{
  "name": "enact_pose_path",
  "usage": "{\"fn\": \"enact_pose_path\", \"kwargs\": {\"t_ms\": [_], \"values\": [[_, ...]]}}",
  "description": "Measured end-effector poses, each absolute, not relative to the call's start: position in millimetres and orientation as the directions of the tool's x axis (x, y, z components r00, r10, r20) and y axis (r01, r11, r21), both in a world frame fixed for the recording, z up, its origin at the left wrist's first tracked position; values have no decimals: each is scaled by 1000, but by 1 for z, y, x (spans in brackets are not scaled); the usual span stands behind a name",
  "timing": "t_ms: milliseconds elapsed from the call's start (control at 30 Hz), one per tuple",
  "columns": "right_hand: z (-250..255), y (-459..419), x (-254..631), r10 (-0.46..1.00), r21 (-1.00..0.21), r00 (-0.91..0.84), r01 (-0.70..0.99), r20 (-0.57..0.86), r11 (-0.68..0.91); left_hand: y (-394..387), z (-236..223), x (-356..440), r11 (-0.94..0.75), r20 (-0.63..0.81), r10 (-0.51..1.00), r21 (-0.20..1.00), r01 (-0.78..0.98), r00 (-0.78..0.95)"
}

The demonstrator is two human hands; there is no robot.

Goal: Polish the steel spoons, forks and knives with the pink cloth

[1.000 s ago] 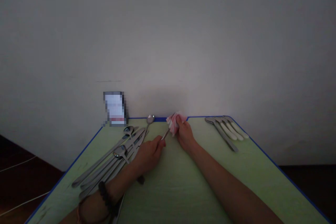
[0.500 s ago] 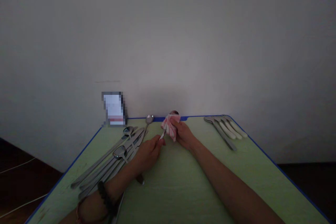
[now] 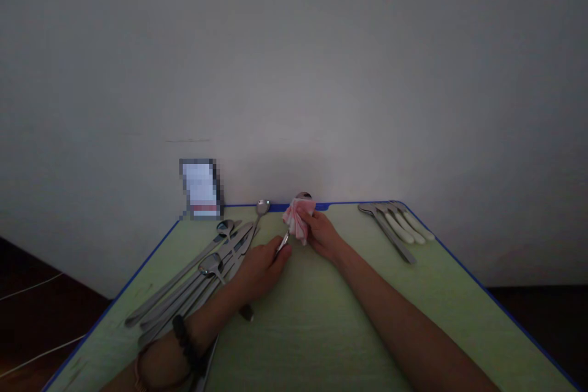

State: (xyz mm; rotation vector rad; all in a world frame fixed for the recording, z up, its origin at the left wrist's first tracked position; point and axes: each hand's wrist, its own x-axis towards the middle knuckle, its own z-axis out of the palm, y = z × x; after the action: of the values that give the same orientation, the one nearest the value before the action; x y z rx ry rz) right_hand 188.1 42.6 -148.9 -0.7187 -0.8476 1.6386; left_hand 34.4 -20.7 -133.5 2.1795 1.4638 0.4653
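My left hand (image 3: pixel 264 266) is closed round the handle of a metal spoon (image 3: pixel 282 244), which points up and away from me. The tip of its bowl shows above a pink and white cloth (image 3: pixel 299 220). My right hand (image 3: pixel 323 234) pinches this cloth around the spoon near the bowl, so most of the bowl and neck are hidden. Under and beside my left forearm lies a loose pile of metal knives (image 3: pixel 179 294) and spoons, partly covered by the arm. One more spoon (image 3: pixel 263 207) lies at the pile's far end, bowl toward the wall.
A pale green table (image 3: pixel 312 331) with a blue edge stands against a grey wall (image 3: pixel 294 73). At the far right lie a metal spoon (image 3: pixel 390 236) and several white-handled utensils (image 3: pixel 416 229) side by side. A blurred-out upright device (image 3: pixel 201 190) leans at the back left.
My left hand has shifted slightly along the spoon's handle, and the cloth's folds have changed a little. The cutlery on the table lies as before.
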Motion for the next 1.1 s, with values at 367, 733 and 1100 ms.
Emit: {"fn": "enact_pose_path", "kwargs": {"t_ms": [367,733,1100], "values": [[-146,40,189,976,-825,-217,-547,-23,-141,-20,-134,35,-316,30,933,549,774,359],[-153,47,180,996,-793,61,-602,72,94,-21,-131,34,-306,-6,922,604,736,388],[-152,41,186,990,-872,-135,-488,29,-41,-20,-134,32,-297,-17,922,611,733,388]]}}
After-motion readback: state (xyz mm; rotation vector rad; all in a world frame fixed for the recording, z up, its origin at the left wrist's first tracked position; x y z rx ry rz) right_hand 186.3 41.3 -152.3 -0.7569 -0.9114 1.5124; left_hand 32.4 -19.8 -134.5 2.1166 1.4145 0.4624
